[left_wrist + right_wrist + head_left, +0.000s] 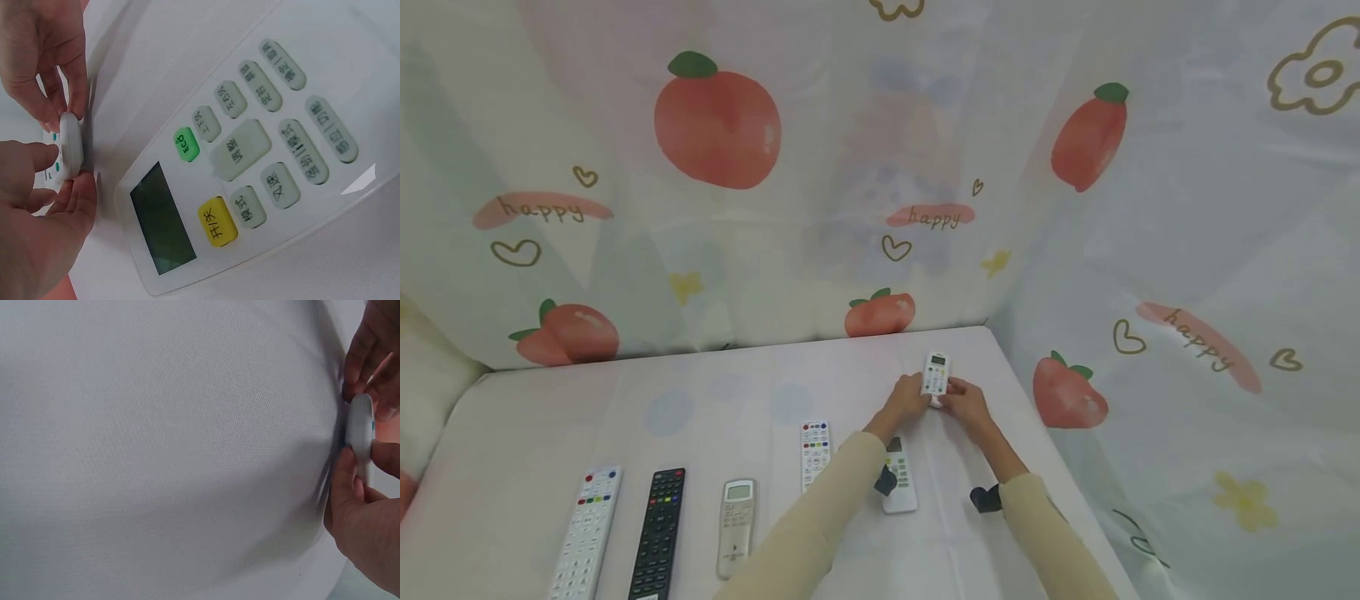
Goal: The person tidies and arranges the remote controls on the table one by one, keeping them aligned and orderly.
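Note:
A small white remote control with a dark screen sits near the far right corner of the table, between both hands. From its left side my left hand grips it, the thumb over the button face and the fingers at its lower edge in the left wrist view. My right hand pinches the other side, thumb on the face and fingers underneath in the right wrist view. Behind my left wrist lies another white remote, with a yellow button, a green button and a dark screen, partly covered by that arm in the head view.
Left of my arms, several more remotes lie in a row: a slim white one partly behind the sleeve, a beige one, a black one and a long white one. Fruit-printed cloth walls border the table.

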Demonstrator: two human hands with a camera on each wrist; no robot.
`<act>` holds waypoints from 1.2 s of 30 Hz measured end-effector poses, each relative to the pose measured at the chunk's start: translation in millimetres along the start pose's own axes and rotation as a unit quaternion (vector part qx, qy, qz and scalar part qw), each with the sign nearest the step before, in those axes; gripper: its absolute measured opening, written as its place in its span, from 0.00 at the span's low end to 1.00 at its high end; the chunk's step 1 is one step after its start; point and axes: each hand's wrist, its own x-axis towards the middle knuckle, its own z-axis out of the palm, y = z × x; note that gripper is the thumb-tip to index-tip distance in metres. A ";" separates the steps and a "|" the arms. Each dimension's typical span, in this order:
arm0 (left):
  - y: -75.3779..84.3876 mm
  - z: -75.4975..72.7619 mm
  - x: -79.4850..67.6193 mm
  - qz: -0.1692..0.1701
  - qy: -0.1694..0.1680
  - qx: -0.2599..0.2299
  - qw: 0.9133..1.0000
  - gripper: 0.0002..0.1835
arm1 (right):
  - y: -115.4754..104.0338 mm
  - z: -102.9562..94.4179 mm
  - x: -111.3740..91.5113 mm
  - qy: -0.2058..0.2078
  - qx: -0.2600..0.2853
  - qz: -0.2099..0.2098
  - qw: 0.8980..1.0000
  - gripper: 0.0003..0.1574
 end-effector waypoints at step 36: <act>31.4 9.6 -40.7 -0.028 0.000 -0.158 0.987 0.41 | 5.8 -41.6 -59.9 -0.050 -0.010 -0.047 0.998 0.37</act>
